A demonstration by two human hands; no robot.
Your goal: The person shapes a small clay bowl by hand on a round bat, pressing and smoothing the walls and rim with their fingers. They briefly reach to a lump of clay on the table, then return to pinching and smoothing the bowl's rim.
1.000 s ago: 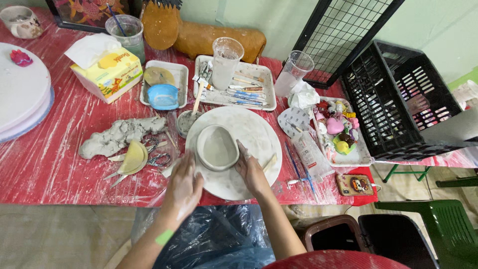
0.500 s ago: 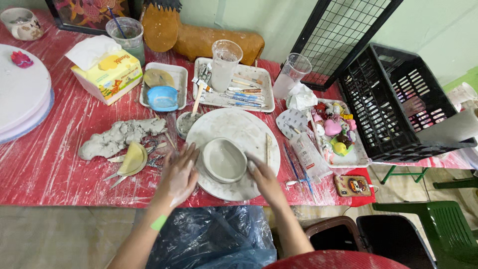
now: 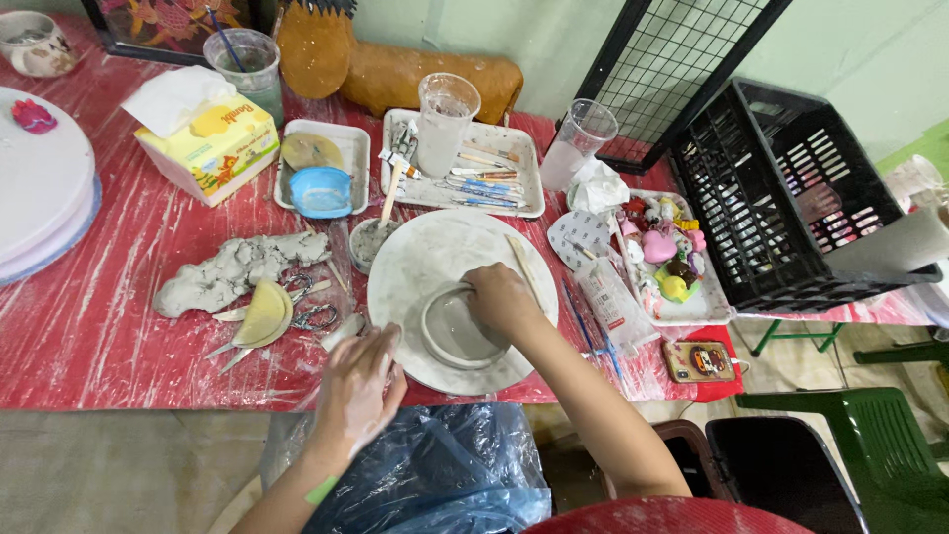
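A person is working a shallow grey clay bowl [image 3: 460,329] sitting on a round white board [image 3: 435,259] at the near edge of a red-covered desk [image 3: 109,326]. The right hand [image 3: 502,300] is resting on the bowl's rim — fingers curled over it, seemingly gripping. The left hand [image 3: 358,388] is hovering just beside the board, fingers loosely released — grasping nothing.

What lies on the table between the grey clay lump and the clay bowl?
In the head view, a yellow sponge and metal tools lie between the clay lump and the clay bowl.
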